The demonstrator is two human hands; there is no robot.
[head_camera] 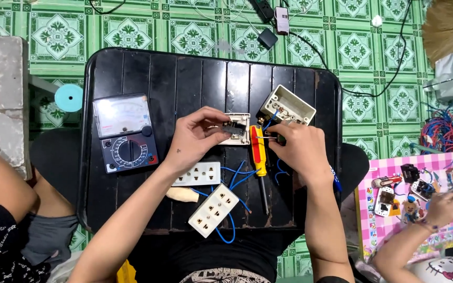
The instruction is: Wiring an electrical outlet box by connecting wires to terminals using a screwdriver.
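Nearest, lower centre: two white socket strips [213, 209] with blue wires [239, 178] lie slack. At centre, the left hand [195, 139] pinches a white switch plate [237, 128], steadying it; the right hand [300, 149] has fingers pressed on a thin tool beside it. A yellow-red screwdriver [258, 152] lies between the hands. Farther, a junction box [288, 106] sits near the black table [132, 68] edge, and the multimeter [124, 133] keeps left, with bare room around it.

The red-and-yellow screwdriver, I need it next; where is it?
In the head view, the screwdriver lies on the black table, centre-right, between both hands, just left of the right hand.
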